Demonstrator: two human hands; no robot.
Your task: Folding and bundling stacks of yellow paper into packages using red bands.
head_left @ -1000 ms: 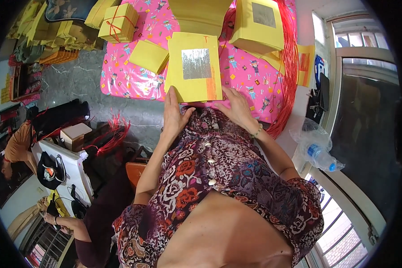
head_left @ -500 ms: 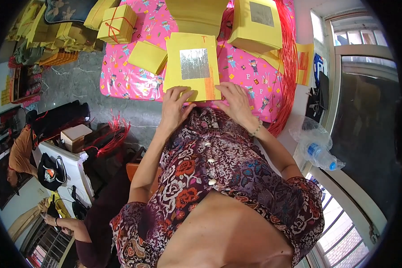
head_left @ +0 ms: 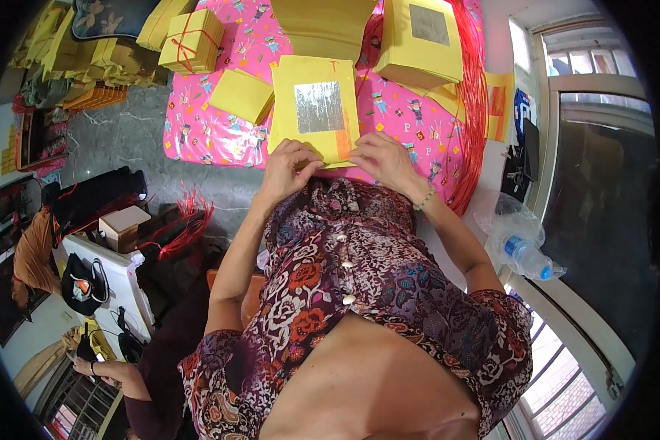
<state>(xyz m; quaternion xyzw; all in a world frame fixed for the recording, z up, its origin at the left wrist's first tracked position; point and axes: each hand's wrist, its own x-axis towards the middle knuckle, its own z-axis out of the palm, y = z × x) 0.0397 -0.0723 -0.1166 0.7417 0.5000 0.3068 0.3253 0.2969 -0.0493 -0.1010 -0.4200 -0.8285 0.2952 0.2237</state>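
yellow paper sheet (head_left: 314, 110) with a silver foil square in its middle and an orange patch by its near right corner is lying on the pink patterned cloth (head_left: 198, 128), right in front of the person, on top of what is looking like more sheets of the same kind. both hands are working at its near edge. the left hand (head_left: 290, 167) is curling its fingers onto the lower left corner, thumb and fingertips closing on the paper's edge in a pinch. the right hand (head_left: 381, 158) is pressing on the lower right corner beside the orange patch, fingers bent and closing on the paper there; how much of the edge is sitting between the fingers is hard to tell from above. a beaded bracelet (head_left: 423, 198) is circling the right wrist.

a smaller plain yellow stack (head_left: 240, 94) is lying just beside the sheet on its left. farther away on the left, a bundle of yellow paper tied with red string (head_left: 191, 40) is sitting at the cloth's edge. a taller stack of foil-faced sheets (head_left: 422, 37) is standing on the far right, and a plain yellow pile (head_left: 323, 22) is sitting beyond the sheet. loose red strings (head_left: 477, 110) are running along the cloth's right side. a plastic bottle in a clear bag (head_left: 524, 253) is resting near the window on the right. low on the left, another person's hand (head_left: 106, 369) is showing, well apart from the work.
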